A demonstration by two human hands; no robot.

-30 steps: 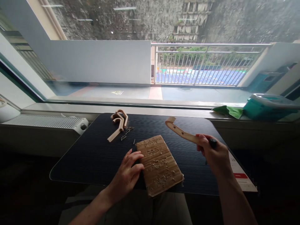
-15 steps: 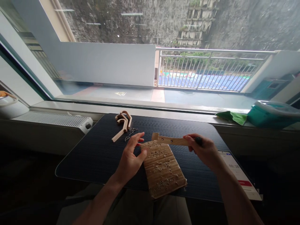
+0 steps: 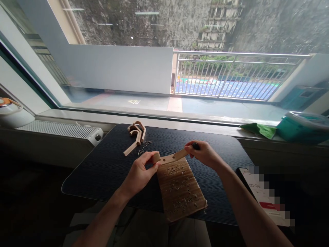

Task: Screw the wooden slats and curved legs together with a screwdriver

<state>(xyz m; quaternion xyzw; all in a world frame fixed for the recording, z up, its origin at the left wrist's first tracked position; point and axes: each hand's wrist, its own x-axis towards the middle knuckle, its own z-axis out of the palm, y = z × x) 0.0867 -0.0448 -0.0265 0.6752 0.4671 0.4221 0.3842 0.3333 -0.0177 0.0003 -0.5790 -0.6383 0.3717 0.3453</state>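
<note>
White radiator [image 3: 61, 128] at left, then a black table [image 3: 102, 171] across the lower middle. Left of centre lie bent wooden pieces [image 3: 136, 134] beside metal fasteners [image 3: 144, 148]. At centre, the left hand [image 3: 138, 172] pinches the hooked end of a holed wooden strip [image 3: 169, 159], over a pitted board's [image 3: 180, 190] top edge; the right hand [image 3: 205, 155] grips its other end and a dark handle [image 3: 196, 146].

Daylight through window [image 3: 154, 68], white glare streaks, dim tabletop [image 3: 108, 168], near-black lower corners, blocky pixelation at lower right
</note>
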